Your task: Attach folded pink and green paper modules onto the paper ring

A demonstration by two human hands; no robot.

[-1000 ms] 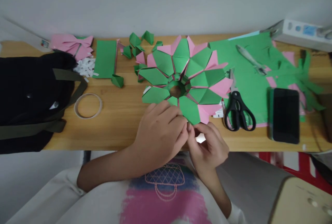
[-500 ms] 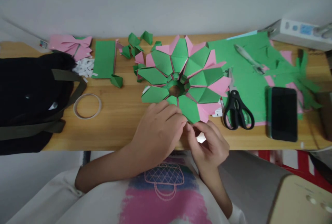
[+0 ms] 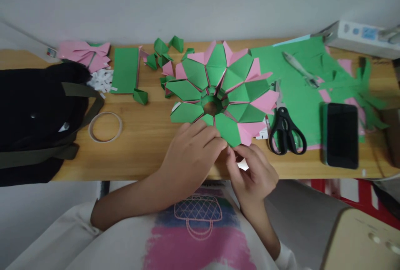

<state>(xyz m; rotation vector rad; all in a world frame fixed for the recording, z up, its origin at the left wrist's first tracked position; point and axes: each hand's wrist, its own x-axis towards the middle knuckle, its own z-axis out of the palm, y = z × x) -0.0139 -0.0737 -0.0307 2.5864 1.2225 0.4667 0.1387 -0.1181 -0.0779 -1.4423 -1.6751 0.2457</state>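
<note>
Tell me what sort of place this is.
Probably an indoor craft corner: a long brown wooden desk bears a green-and-pink folded-paper ring, black-handled metal scissors and other cut paper.

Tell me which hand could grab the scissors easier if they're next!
Probably the right hand: it is nearer the scissors, which lie on its side. The left hand is farther off, with the right hand between. Both are at the flower's near edge.
</note>
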